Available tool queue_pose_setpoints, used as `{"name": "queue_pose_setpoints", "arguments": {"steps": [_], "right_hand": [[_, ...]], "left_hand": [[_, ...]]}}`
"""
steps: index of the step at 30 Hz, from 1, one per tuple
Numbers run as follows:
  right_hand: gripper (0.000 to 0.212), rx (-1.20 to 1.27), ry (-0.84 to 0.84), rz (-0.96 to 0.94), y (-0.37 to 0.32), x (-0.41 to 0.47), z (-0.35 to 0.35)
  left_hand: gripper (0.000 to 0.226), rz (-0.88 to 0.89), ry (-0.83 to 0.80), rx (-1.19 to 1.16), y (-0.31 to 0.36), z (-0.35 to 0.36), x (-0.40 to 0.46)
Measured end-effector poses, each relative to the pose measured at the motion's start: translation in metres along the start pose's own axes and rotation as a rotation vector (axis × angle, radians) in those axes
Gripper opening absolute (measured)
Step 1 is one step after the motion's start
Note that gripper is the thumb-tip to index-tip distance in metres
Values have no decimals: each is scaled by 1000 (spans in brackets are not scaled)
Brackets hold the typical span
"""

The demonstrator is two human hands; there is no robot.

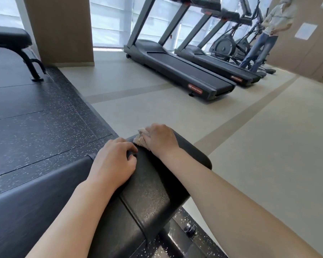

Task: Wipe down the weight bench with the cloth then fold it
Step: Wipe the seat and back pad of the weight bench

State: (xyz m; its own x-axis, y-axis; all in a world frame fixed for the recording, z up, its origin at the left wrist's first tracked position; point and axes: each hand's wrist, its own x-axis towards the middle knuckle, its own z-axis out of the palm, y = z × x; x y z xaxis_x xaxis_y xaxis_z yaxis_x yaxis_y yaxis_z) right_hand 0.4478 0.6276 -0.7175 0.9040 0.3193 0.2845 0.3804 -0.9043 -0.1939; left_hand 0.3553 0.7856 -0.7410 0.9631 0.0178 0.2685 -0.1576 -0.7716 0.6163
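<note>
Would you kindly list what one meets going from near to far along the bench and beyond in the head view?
Bench → left hand → right hand on cloth → beige floor → treadmills → windows.

The nearest treadmill carries a red logo badge on its rear end, but the letters are too blurred to read.
</note>
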Motion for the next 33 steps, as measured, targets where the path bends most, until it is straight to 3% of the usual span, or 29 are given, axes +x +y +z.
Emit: {"name": "queue_pose_setpoints", "arguments": {"steps": [10,18,22,28,33], "right_hand": [[23,210,-38,-91,-11,-131,-35],[4,291,-22,-154,-15,-168,-35],[30,207,19,-162,-26,-128,-16],[28,190,-30,-187,-79,-58,11],[44,246,-133,-215,-139,-42,24]], "left_hand": [[28,52,72,1,-11,6,-17],[38,178,-127,142,-43,-67,-88],[40,118,-130,200,-87,-120,-135],[42,24,-66,246,-115,-162,-186],[40,-8,-30,258,-120,-172,-209]]}}
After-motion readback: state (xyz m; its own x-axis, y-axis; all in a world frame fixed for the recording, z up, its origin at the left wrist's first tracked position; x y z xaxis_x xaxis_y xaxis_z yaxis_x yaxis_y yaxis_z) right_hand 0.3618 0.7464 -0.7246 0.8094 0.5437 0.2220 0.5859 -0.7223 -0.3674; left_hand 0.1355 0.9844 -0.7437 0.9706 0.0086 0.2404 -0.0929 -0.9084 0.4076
